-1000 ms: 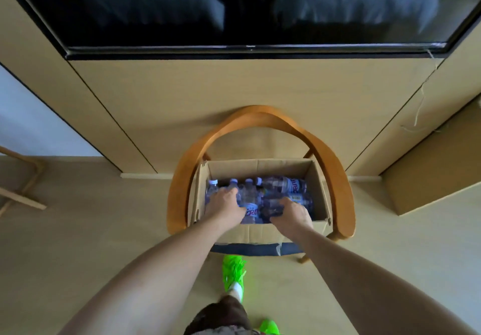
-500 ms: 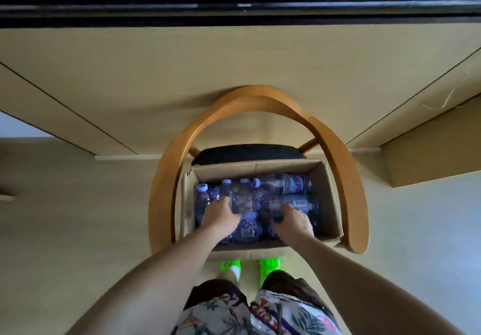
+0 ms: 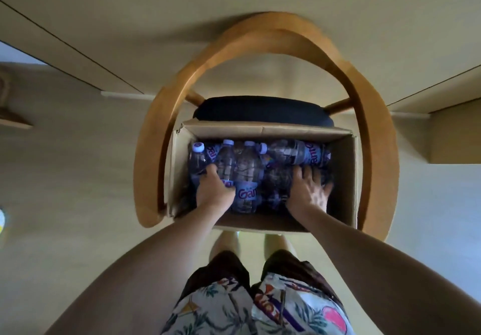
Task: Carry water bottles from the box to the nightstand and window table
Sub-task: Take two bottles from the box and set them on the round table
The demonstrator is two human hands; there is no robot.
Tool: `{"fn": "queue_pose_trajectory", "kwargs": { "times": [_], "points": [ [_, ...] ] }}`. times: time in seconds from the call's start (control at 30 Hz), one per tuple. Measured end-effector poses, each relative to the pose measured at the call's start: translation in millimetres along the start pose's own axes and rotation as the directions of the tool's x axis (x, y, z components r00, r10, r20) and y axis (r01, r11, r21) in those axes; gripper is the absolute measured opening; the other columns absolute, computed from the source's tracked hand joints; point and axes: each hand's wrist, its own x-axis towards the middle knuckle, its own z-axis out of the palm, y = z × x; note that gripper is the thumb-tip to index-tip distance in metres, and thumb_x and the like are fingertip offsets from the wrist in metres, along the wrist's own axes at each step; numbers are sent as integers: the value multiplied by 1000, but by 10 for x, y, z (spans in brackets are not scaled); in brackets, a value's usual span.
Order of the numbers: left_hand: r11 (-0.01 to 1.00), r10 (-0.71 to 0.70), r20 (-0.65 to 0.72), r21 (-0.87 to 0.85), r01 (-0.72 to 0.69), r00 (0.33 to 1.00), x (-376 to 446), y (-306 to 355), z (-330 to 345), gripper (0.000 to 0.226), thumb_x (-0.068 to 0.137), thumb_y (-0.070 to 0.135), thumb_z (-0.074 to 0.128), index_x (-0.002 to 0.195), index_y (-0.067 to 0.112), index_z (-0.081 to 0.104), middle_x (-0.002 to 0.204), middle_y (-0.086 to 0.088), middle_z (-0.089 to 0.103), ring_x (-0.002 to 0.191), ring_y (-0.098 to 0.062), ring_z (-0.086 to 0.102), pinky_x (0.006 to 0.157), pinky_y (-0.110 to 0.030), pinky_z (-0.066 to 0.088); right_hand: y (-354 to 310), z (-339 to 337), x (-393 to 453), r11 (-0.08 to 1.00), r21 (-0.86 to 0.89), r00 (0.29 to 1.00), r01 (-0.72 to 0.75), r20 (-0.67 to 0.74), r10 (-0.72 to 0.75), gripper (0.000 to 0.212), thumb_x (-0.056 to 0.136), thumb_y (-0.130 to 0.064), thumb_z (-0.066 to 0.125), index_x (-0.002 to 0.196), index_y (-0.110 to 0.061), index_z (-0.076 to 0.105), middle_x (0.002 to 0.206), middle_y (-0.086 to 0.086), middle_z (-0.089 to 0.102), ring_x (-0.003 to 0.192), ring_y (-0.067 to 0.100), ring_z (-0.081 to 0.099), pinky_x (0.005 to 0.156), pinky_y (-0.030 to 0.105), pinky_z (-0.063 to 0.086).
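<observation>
An open cardboard box (image 3: pixel 343 178) stands on a chair seat and holds several clear water bottles with purple labels and pale caps. My left hand (image 3: pixel 213 191) is down in the box's left side, fingers curled round a water bottle (image 3: pixel 199 161) at the far left. Beside it lies another bottle (image 3: pixel 247 173). My right hand (image 3: pixel 309 191) is in the right side, fingers spread over the dark bottles there, just below a bottle lying crosswise (image 3: pixel 299 152) at the back. What is under that palm is hidden and blurred.
The box sits on a dark cushion (image 3: pixel 260 110) of a wooden chair whose curved armrest (image 3: pixel 153 157) rings it. A beige panelled wall (image 3: pixel 234 9) rises behind. A cabinet corner (image 3: pixel 455 136) stands at the right, with floor on both sides. My legs stand close against the chair's front.
The view has moved closer and tipped down over the box. Both hands have gone deeper among the bottles. My right hand's fingers have spread out.
</observation>
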Motion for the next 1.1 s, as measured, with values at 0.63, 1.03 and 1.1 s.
{"fn": "queue_pose_trajectory", "kwargs": {
  "times": [0.63, 1.03, 1.1],
  "points": [
    [988, -147, -46, 36, 149, 988, 243, 182, 74, 102, 64, 32, 95, 144, 14, 34, 146, -24, 36, 125, -46, 51, 93, -45, 51, 174, -57, 326, 962, -185, 978, 201, -22, -209, 86, 67, -25, 86, 140, -25, 41, 143, 9, 43, 129, 32, 42, 105, 57, 36],
    [972, -237, -48, -26, 236, 970, 255, 192, 91, 97, 63, 19, 95, 139, 12, 35, 143, -23, 40, 115, -41, 61, 73, -36, 48, 213, -35, 274, 968, -149, 979, 204, 9, -205, 85, 72, -25, 84, 142, -23, 35, 145, 12, 45, 132, 36, 41, 113, 51, 33],
    [974, -226, -48, -35, 224, 973, 259, 179, 67, 98, 63, 19, 96, 140, 12, 36, 141, -22, 44, 117, -41, 61, 76, -36, 50, 204, -52, 267, 972, -133, 981, 195, 24, -194, 85, 72, -24, 82, 142, -25, 34, 142, 10, 51, 133, 34, 42, 114, 50, 31]
  ]
}}
